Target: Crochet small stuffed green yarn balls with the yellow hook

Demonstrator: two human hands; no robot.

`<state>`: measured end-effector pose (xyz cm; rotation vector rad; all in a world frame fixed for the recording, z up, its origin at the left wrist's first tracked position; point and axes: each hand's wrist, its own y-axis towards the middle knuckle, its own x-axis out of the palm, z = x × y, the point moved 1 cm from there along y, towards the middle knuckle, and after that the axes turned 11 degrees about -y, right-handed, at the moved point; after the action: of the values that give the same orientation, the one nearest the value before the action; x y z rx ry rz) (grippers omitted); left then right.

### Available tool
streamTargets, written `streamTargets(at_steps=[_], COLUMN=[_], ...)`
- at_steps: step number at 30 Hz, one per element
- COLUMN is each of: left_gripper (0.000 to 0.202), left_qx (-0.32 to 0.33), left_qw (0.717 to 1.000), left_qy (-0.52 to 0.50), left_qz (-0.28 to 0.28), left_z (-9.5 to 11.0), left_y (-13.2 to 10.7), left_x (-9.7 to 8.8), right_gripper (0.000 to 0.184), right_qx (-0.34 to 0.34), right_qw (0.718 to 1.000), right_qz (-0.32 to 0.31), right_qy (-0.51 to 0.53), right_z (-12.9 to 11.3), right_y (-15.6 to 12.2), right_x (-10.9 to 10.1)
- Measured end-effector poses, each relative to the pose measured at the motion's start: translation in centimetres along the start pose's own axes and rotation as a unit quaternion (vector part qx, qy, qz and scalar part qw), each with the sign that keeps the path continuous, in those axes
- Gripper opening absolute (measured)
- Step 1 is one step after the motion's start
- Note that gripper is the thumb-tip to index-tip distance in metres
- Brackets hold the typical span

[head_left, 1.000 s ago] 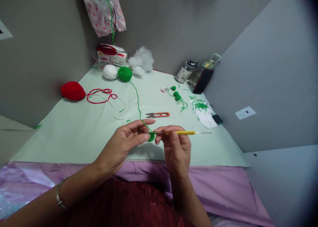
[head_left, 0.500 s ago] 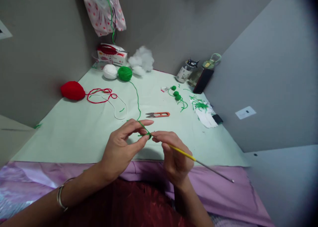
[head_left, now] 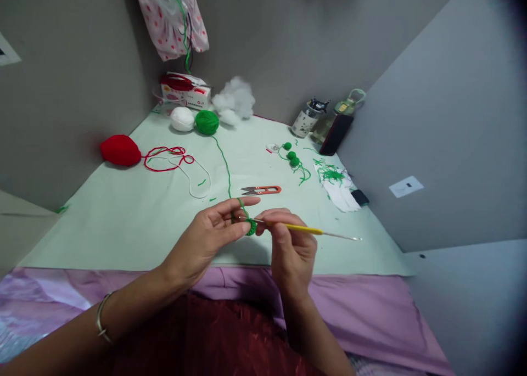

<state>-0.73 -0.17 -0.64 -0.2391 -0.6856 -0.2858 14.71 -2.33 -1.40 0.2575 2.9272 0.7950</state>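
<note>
My left hand [head_left: 218, 228] pinches a small round piece of green crochet [head_left: 251, 227] between thumb and fingers. Green yarn [head_left: 228, 170] runs over its raised index finger and back to a green yarn ball [head_left: 207, 122]. My right hand [head_left: 291, 247] grips a crochet hook [head_left: 304, 229] by its yellow handle. The hook's thin metal tip lies at the top of the crochet piece, by the left fingers; whether it passes through a stitch I cannot tell. The hook's other end points right, nearly level.
Orange thread snips [head_left: 263, 190] lie just beyond my hands. Farther back are a white yarn ball [head_left: 181, 118], white stuffing [head_left: 234, 101] and a box [head_left: 193, 96]. Red yarn [head_left: 121, 150] sits left. Small green balls [head_left: 293, 158], yarn scraps [head_left: 330, 174] and a dark phone-like slab [head_left: 336, 135] are right.
The crochet hook has swung from a downward slant to nearly level, its tip moving left past the crochet piece. The green piece is turned and shows more between my fingers.
</note>
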Motion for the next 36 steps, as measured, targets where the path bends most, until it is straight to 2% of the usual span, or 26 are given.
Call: streamTargets(at_steps=[3, 7, 11, 15, 17, 19, 21, 24, 26, 29, 31, 34, 36], left_gripper=[0.036, 0.053, 0.061, 0.055, 0.053, 0.051, 0.05, 0.049, 0.047, 0.041, 0.043, 0.045, 0.04], left_qx=[0.013, -0.021, -0.092, -0.151, -0.153, -0.13, -0.084, -0.011, 0.019, 0.045, 0.045, -0.02, -0.067], left_qw=[1.0, 1.0, 0.994, 0.979, 0.975, 0.98, 0.99, 0.998, 0.999, 0.998, 0.999, 0.997, 0.992], left_qy=[-0.004, -0.022, -0.052, -0.1, -0.11, -0.098, -0.06, 0.004, 0.031, 0.038, 0.011, -0.066, -0.104], left_qz=[0.007, -0.004, -0.041, -0.097, -0.114, -0.114, -0.1, -0.061, -0.03, 0.008, 0.025, 0.023, 0.019], left_z=[-0.2, 0.1, 0.7, 0.9, 0.7, 0.4, 0.0, -0.3, -0.3, -0.3, -0.2, -0.2, -0.1], left_y=[0.1, 0.1, 0.1, 0.2, 0.3, 0.3, 0.3, 0.1, 0.1, 0.1, 0.2, 0.4, 0.6], left_x=[0.1, 0.3, 0.2, -0.1, -0.1, -0.1, -0.1, 0.1, 0.1, 0.2, 0.3, 0.3, 0.2], right_gripper=[0.02, 0.02, 0.016, 0.017, 0.019, 0.02, 0.02, 0.016, 0.018, 0.027, 0.034, 0.04, 0.033], right_qx=[-0.021, -0.034, 0.055, 0.155, 0.206, 0.234, 0.201, 0.063, -0.014, -0.066, -0.112, -0.187, -0.144], right_qw=[0.999, 0.999, 0.996, 0.972, 0.957, 0.946, 0.959, 0.997, 0.999, 0.991, 0.976, 0.946, 0.966], right_qz=[0.011, 0.011, 0.007, 0.0, -0.016, -0.032, -0.032, -0.003, 0.006, 0.001, 0.002, 0.005, 0.017], right_qy=[-0.041, -0.032, 0.075, 0.174, 0.205, 0.221, 0.198, 0.052, -0.044, -0.116, -0.187, -0.264, -0.213], right_z=[0.0, -0.1, 0.1, 0.2, 0.3, 0.4, 0.5, 0.4, 0.2, 0.1, 0.1, 0.1, 0.1], right_y=[-0.2, -0.3, 0.3, 1.1, 1.2, 1.1, 0.8, 0.2, -0.1, -0.6, -0.8, -0.7, -0.2], right_x=[0.2, 0.0, -0.6, -1.3, -1.3, -1.1, -0.7, -0.1, 0.2, 0.4, 0.4, 0.0, -0.4])
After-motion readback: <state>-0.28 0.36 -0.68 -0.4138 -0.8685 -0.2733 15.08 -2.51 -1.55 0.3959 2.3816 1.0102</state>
